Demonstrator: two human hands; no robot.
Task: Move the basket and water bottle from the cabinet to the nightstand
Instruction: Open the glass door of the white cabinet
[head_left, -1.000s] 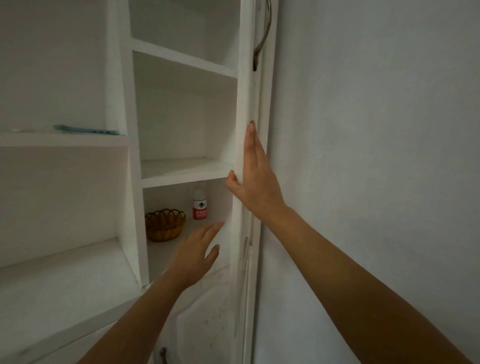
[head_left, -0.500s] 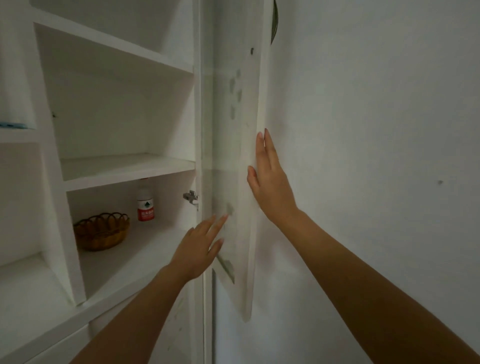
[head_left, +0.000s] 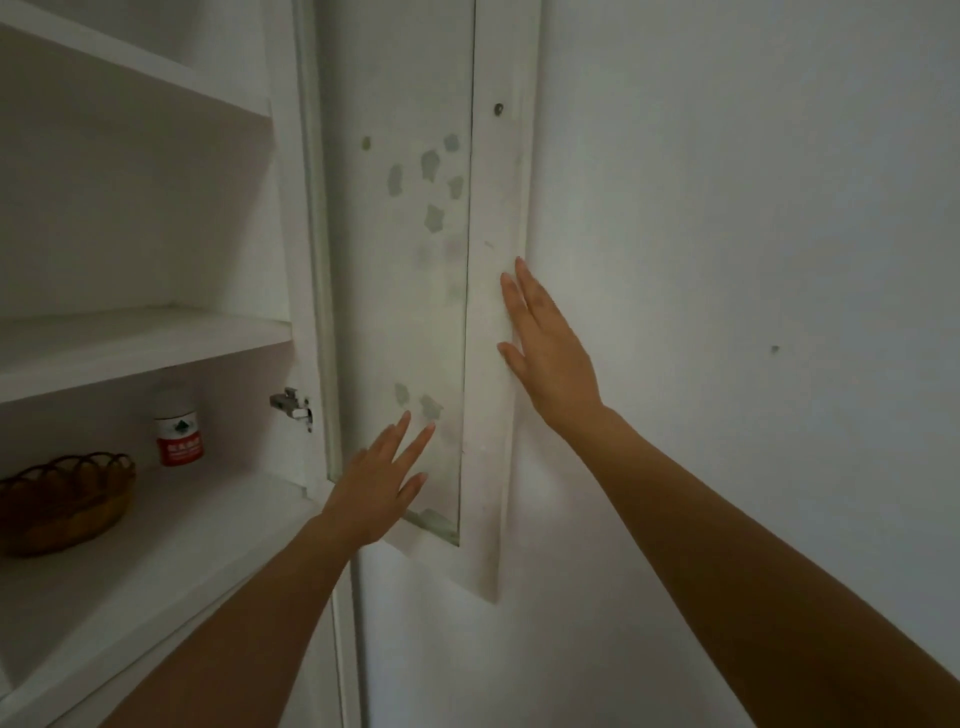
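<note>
A brown woven basket (head_left: 62, 506) sits on the lowest cabinet shelf (head_left: 171, 535) at the far left. Behind it to the right stands a water bottle (head_left: 178, 428) with a red and white label; the shelf above hides its top. The glass-panelled cabinet door (head_left: 415, 291) is swung wide, close to the wall. My right hand (head_left: 545, 348) lies flat against the door's white frame, fingers straight. My left hand (head_left: 382, 480) hovers at the door's lower glass, fingers spread, holding nothing. Both hands are well right of the basket and bottle.
White shelves (head_left: 135, 343) fill the cabinet above the basket. A metal hinge (head_left: 292, 405) sits on the cabinet's side post. A plain white wall (head_left: 753, 312) fills the right side. A lower cabinet door (head_left: 208, 675) is below the shelf.
The cabinet door has swung from nearly edge-on to wide against the wall, my right hand following it. The view has shifted right, so basket and bottle now sit at the left edge.
</note>
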